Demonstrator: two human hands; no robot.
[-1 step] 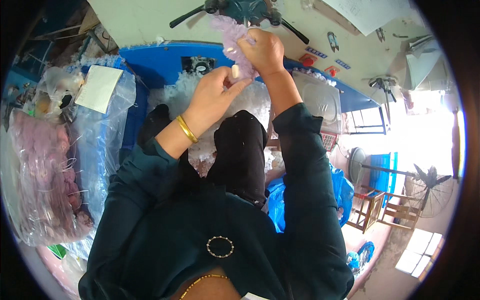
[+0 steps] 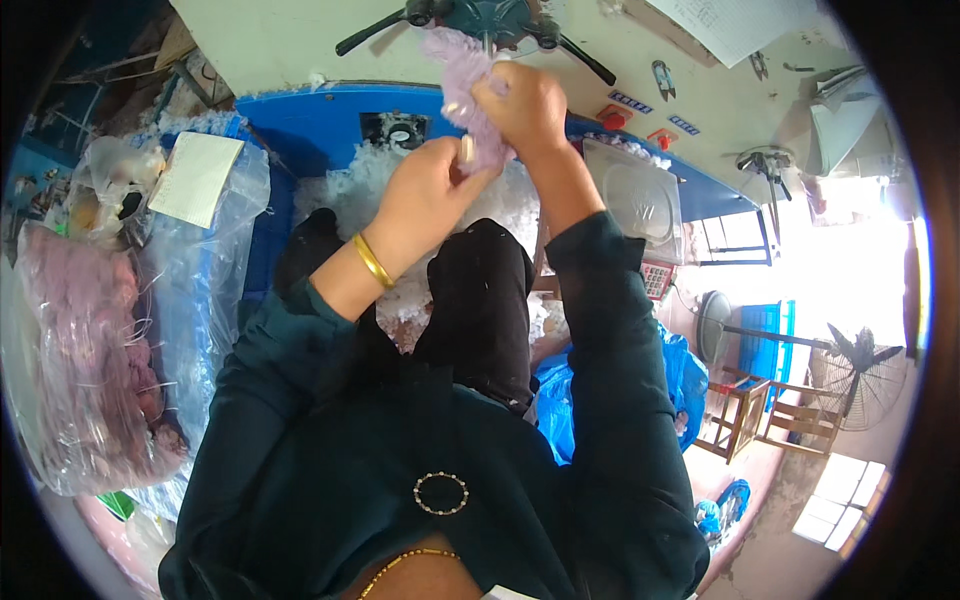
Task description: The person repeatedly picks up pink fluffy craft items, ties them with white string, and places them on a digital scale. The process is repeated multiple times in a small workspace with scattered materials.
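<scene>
A lilac plush toy skin (image 2: 465, 75) of fluffy fabric hangs between my hands, with small pale patches on its near part. My right hand (image 2: 525, 105) is closed round its upper right side, close below a thin metal tube (image 2: 487, 43). That tube comes out of a dark green machine head (image 2: 490, 14) with black handles on both sides. My left hand (image 2: 425, 190) pinches the plush's lower end between thumb and fingers. Whether the tube enters the plush is hidden by the fabric and my right hand.
White stuffing fluff (image 2: 360, 185) lies below the blue table edge (image 2: 300, 105). At left, a clear bag (image 2: 85, 350) holds several pink-lilac plush pieces beside a notepad (image 2: 197, 178). Red buttons (image 2: 614, 117) and small thread snips (image 2: 663, 80) are at right; a blue bag (image 2: 685, 380) lies lower right.
My left thumb has drawn in against the plush's lower end. My right hand has shifted very slightly, and the plush with it.
</scene>
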